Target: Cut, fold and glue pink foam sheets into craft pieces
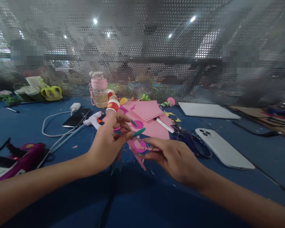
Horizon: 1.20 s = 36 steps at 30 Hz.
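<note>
Panel (142, 41): behind far edge of tabletop (68, 202)
Bottle (99, 91): nr far edge, L of ctr
Sheets (148, 110): R of bottle
Pen (165, 125): on sheets
Glue gun (92, 119): L of sheets

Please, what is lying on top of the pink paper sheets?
A white pen and a magenta circle lie on the pink paper sheets. The left hand hides part of them; whatever is there cannot be seen.

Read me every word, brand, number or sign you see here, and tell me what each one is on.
No text is legible.
Nearer red-and-white cylinder: a mark on its red band, too blurred to read.
Purple device: a round yellowish mark, too small and blurred to read.
Pink-lidded bottle: small pattern, no lettering I can make out.
</note>
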{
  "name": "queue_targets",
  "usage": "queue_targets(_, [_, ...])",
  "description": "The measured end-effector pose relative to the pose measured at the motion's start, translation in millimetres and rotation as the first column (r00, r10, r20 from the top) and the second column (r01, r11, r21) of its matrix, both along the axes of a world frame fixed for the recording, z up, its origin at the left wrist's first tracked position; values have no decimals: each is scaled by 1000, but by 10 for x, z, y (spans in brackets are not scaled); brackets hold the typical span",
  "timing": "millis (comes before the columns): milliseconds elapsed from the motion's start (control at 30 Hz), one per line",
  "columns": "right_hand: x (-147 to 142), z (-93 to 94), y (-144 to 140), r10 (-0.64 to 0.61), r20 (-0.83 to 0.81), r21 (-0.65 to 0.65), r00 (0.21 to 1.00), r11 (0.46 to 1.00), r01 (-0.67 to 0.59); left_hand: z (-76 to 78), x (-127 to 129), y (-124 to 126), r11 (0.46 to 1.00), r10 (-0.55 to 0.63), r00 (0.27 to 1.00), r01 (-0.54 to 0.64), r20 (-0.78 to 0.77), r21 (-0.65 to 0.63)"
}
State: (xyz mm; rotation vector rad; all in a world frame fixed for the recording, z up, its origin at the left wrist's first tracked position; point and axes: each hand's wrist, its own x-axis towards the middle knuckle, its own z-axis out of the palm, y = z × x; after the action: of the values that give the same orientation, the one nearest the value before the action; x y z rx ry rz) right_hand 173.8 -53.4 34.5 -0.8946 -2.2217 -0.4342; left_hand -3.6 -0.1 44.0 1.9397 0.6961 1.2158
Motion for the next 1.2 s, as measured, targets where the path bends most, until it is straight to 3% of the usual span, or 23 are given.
queue_targets(133, [10, 12, -17, 5, 61, 79, 998, 997, -10, -1, 13, -37, 1000, 6, 1000, -6, 14, -16])
queue_targets(333, [25, 23, -6, -32, 86, 62, 996, 998, 27, -12, 17, -80, 1000, -30, 999, 30, 43, 8])
queue_targets(500, [-1, 46, 13, -27, -2, -29, 1000, 999, 27, -36, 15, -95, 987, 22, 997, -33, 77, 156])
queue_targets(600, [-31, 58, -5, -22, -144, -145, 989, 989, 0, -41, -7, -84, 934, 136, 988, -152, 72, 324])
queue_targets(667, [-53, 61, -29, -56, -230, -278, 972, 960, -11, -27, -36, -78, 844, 218, 975, -214, 51, 492])
queue_targets(733, [-76, 58, -52, -122, -303, -415, 945, 910, -16, -3, -72, -89, 686, 244, 970, -181, 12, 705])
queue_targets(800, [-104, 46, -68, -203, -372, -521, 906, 853, -23, 17, -108, -117, 447, 227, 974, -83, -23, 891])
queue_targets(833, [-120, 37, -73, -242, -407, -567, 881, 823, -36, 19, -124, -130, 314, 217, 976, -50, -21, 948])
queue_targets(900, [-152, 15, -81, -301, -491, -647, 818, 754, -111, 4, -152, -139, 116, 225, 973, 27, -53, 993])
queue_targets(1033, [-195, -7, -86, -405, -628, -736, 665, 587, -338, -55, -182, -49, -69, 187, 982, 39, -25, 997])
queue_targets(1100, [-192, -5, -72, -446, -660, -736, 604, 543, -403, -65, -178, 19, -138, 181, 982, 75, -49, 988])
queue_targets(1200, [-160, -21, -11, -460, -689, -716, 560, 551, -429, -67, -150, 95, -111, 272, 959, 116, -82, 987])
